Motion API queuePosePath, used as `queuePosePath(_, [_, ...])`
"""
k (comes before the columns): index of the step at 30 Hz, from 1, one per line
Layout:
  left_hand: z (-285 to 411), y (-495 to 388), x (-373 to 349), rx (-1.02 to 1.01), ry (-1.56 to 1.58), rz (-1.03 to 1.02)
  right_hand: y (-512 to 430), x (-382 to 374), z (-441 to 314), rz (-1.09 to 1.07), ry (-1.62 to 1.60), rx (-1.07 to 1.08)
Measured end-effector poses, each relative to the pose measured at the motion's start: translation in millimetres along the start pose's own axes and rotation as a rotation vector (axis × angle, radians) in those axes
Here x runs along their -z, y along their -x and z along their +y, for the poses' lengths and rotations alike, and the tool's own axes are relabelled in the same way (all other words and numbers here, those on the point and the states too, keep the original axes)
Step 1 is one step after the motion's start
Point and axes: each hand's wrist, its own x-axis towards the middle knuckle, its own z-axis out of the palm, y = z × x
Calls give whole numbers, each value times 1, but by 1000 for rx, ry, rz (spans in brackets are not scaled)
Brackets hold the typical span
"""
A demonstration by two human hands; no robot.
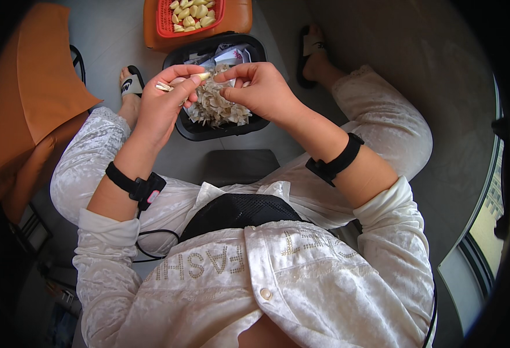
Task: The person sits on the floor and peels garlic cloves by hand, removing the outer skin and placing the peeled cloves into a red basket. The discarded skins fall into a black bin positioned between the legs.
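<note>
Between the thumb and index finger of my left hand (172, 89) is a pale garlic clove (203, 76), with more garlic and a dry stem piece (163, 87) tucked in the palm. My right hand (255, 87) is just right of the clove, thumb and index finger a little apart; something pale shows by its curled fingers, too hidden to name. Both hands are above a black plastic bin (220, 134) heaped with papery garlic skins (220, 104). Beyond the bin, a red plastic basket (161, 21) holds several peeled garlic cloves (189, 21).
The basket rests on an orange stool (237, 19). An orange leather chair (41, 78) stands at the left. Crumpled paper (233, 55) lies in the bin's far part. My slippered feet are on either side of the bin. A black cable runs by my left forearm.
</note>
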Motion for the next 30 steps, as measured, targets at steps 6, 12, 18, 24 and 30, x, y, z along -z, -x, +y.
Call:
queuePosePath(6, [0, 2, -7, -196, -256, -35, 2, -3, -6, 7, -139, 36])
queuePosePath(12, [0, 1, -11, -528, -560, -49, 3, -1, -5, 11, -264, -33])
queuePosePath(18, [4, 4, -13, -571, -669, -24, 2, -2, -2, 34, -246, -21])
queuePosePath(24, [5, 8, -17, -616, -759, -5, 3, -4, 0, 84, -187, -15])
queuePosePath(30, [4, 5, -15, -543, -628, -12, 5, -2, -4, 32, -385, -71])
